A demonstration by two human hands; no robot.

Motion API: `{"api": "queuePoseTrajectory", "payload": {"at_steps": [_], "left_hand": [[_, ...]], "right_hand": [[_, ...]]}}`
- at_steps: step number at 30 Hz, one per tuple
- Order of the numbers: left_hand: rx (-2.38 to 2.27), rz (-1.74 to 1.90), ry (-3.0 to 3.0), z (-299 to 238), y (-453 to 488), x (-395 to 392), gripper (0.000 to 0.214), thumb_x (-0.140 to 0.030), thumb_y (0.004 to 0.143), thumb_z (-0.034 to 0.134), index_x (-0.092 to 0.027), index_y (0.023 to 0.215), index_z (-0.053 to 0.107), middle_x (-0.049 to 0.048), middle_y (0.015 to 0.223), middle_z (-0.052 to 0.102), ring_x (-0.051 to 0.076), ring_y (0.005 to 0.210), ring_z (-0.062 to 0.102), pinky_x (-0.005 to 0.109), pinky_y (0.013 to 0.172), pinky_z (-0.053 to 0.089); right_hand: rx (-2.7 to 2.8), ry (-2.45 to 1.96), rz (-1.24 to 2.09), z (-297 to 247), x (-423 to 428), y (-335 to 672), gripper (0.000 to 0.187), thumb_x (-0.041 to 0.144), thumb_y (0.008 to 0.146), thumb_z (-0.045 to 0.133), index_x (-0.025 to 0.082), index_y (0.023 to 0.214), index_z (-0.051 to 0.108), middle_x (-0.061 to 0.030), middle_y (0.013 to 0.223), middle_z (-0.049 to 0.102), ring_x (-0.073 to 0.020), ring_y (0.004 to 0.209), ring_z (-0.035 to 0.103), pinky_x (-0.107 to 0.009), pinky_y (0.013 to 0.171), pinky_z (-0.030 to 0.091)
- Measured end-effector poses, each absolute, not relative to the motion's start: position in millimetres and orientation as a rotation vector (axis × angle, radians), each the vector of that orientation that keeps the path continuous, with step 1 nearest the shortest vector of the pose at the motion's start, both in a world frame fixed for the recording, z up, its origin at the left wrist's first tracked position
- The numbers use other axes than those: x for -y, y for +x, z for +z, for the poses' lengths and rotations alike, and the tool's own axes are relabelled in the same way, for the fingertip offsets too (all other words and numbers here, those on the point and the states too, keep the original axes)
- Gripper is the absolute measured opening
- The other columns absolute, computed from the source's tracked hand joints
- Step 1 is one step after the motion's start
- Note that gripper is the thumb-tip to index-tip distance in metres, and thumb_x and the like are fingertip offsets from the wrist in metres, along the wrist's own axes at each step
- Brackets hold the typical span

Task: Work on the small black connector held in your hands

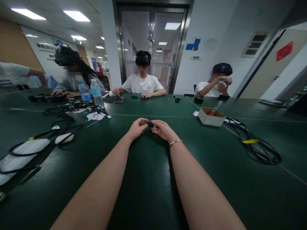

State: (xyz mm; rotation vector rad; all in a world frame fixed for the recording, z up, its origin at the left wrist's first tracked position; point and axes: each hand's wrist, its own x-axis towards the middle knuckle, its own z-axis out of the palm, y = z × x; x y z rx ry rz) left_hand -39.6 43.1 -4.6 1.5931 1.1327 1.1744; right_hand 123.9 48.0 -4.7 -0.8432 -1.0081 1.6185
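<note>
Between my two hands is a small dark object point(150, 124), too small to name, held just above the green table point(146, 172). My left hand point(138, 128) pinches its left end with thumb and fingers. At its right end, the fingers of my right hand point(163, 130) close on it, the lower ones curled under. A silvery bracelet point(176, 142) circles my right wrist. Most of the dark object is covered by my fingertips.
An open box point(211, 119) and a coiled black cable point(259, 147) lie to the right. Bottles point(96, 92), tangled cables point(64, 110), papers and a white mouse point(64, 138) are on the left. Several people sit across the table.
</note>
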Motion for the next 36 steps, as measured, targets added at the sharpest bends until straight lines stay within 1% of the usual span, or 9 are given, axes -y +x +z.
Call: {"api": "queuePoseTrajectory", "payload": {"at_steps": [6, 7, 12, 17, 19, 23, 29, 33, 36], "left_hand": [[-1.108, 1.204, 1.63, -6.4, -41.9, -44.3, 0.03, -0.02, 0.072, 0.062, -0.014, 0.101, 0.062, 0.0052, 0.089, 0.056, 0.01, 0.062, 0.051, 0.019, 0.049, 0.042], [-1.111, 1.201, 1.631, -7.1, -42.1, -45.0, 0.03, -0.02, 0.072, 0.062, -0.014, 0.101, 0.063, 0.0056, 0.089, 0.057, 0.01, 0.063, 0.051, 0.019, 0.049, 0.042], [-1.112, 1.241, 1.655, -10.6, -41.5, -48.4, 0.028, -0.018, 0.073, 0.062, -0.013, 0.101, 0.064, 0.0065, 0.089, 0.059, 0.01, 0.066, 0.053, 0.021, 0.057, 0.045], [-1.131, 1.27, 1.663, -12.9, -39.6, -50.9, 0.031, -0.016, 0.072, 0.063, -0.014, 0.103, 0.063, 0.0055, 0.087, 0.06, 0.009, 0.064, 0.052, 0.024, 0.064, 0.047], [-1.128, 1.264, 1.665, -13.4, -39.6, -51.6, 0.031, -0.016, 0.072, 0.063, -0.014, 0.103, 0.063, 0.0051, 0.086, 0.06, 0.009, 0.062, 0.051, 0.024, 0.064, 0.047], [-1.155, 1.267, 1.66, -13.8, -40.3, -52.4, 0.029, -0.016, 0.073, 0.062, -0.014, 0.102, 0.064, 0.0052, 0.085, 0.059, 0.01, 0.064, 0.052, 0.024, 0.063, 0.046], [-1.154, 1.255, 1.657, -13.9, -40.6, -52.4, 0.03, -0.018, 0.074, 0.061, -0.014, 0.103, 0.064, 0.0055, 0.083, 0.059, 0.01, 0.063, 0.051, 0.024, 0.061, 0.046], [-1.156, 1.257, 1.651, -13.5, -41.0, -51.5, 0.03, -0.019, 0.073, 0.061, -0.014, 0.102, 0.064, 0.0057, 0.083, 0.06, 0.011, 0.065, 0.052, 0.024, 0.062, 0.046], [-1.143, 1.253, 1.655, -12.7, -40.5, -50.8, 0.028, -0.019, 0.073, 0.061, -0.014, 0.1, 0.065, 0.0055, 0.082, 0.06, 0.012, 0.068, 0.053, 0.025, 0.064, 0.047]], "right_hand": [[1.007, -0.911, 1.62, -1.9, -46.4, 124.0, 0.011, 0.018, 0.088, 0.06, 0.012, 0.08, 0.056, -0.0001, 0.053, 0.054, -0.0101, 0.042, 0.055, -0.016, 0.04, 0.048], [1.006, -0.895, 1.625, -1.3, -45.2, 124.3, 0.004, 0.013, 0.087, 0.059, 0.012, 0.085, 0.057, -0.0004, 0.055, 0.056, -0.0101, 0.044, 0.056, -0.017, 0.042, 0.05], [1.012, -0.802, 1.629, 0.3, -42.7, 123.2, 0.03, -0.003, 0.077, 0.061, 0.014, 0.102, 0.056, -0.0012, 0.07, 0.063, -0.0124, 0.06, 0.065, -0.024, 0.064, 0.058], [1.065, -0.967, 1.603, 0.0, -48.2, 119.6, 0.014, 0.025, 0.092, 0.057, 0.011, 0.092, 0.054, -0.0039, 0.061, 0.058, -0.0158, 0.049, 0.063, -0.024, 0.046, 0.056], [1.095, -0.973, 1.626, -0.2, -48.5, 121.2, 0.009, 0.02, 0.093, 0.053, 0.012, 0.092, 0.053, -0.0039, 0.061, 0.058, -0.015, 0.047, 0.062, -0.022, 0.042, 0.054], [1.032, -0.767, 1.678, -0.5, -45.6, 126.0, 0.03, -0.002, 0.083, 0.056, 0.017, 0.105, 0.05, -0.0021, 0.078, 0.063, -0.0146, 0.067, 0.068, -0.026, 0.064, 0.06], [1.058, -0.908, 1.658, -0.1, -45.4, 122.8, 0.01, 0.016, 0.09, 0.055, 0.014, 0.099, 0.05, -0.0015, 0.067, 0.058, -0.0177, 0.057, 0.067, -0.03, 0.058, 0.06], [1.055, -0.755, 1.662, 0.6, -42.2, 125.0, 0.042, -0.003, 0.078, 0.06, 0.018, 0.112, 0.045, 0.0002, 0.08, 0.061, -0.016, 0.073, 0.069, -0.031, 0.075, 0.059], [1.026, -0.787, 1.674, 1.5, -41.6, 124.3, 0.035, 0.005, 0.084, 0.059, 0.017, 0.113, 0.044, -0.0012, 0.077, 0.061, -0.0175, 0.072, 0.069, -0.033, 0.074, 0.059]]}}
